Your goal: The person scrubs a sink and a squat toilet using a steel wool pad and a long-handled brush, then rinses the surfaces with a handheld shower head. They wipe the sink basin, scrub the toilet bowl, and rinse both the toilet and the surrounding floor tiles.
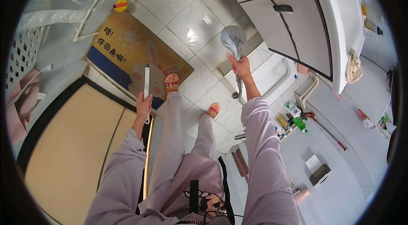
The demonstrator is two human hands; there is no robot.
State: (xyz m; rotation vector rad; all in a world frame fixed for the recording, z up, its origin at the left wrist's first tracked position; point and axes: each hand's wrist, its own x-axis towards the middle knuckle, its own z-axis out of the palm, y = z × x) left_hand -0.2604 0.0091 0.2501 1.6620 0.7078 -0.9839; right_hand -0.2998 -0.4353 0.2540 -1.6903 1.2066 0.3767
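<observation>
My right hand (241,66) grips the handle of a chrome shower head (233,38), its round face held over the white tiled floor (204,62). No spray can be made out. My left hand (143,105) is closed around a slim white handle (147,81) with a hanging hole at its lower end; dark bristles seem to show at its far tip, so it looks like a brush. The brush is above a printed doormat (140,49) with a rabbit picture. Wet, shiny patches lie on the tiles beyond the mat. My sandalled feet stand apart, one by the mat's edge.
A squat toilet (271,72) is set in the floor at right, beside a grey vanity cabinet (283,24). Bottles (291,108) line a rack on the right wall near a red-ended long-handled tool (328,132). A beige door (73,135) is at left. A yellow-lidded jar (121,5) stands behind the mat.
</observation>
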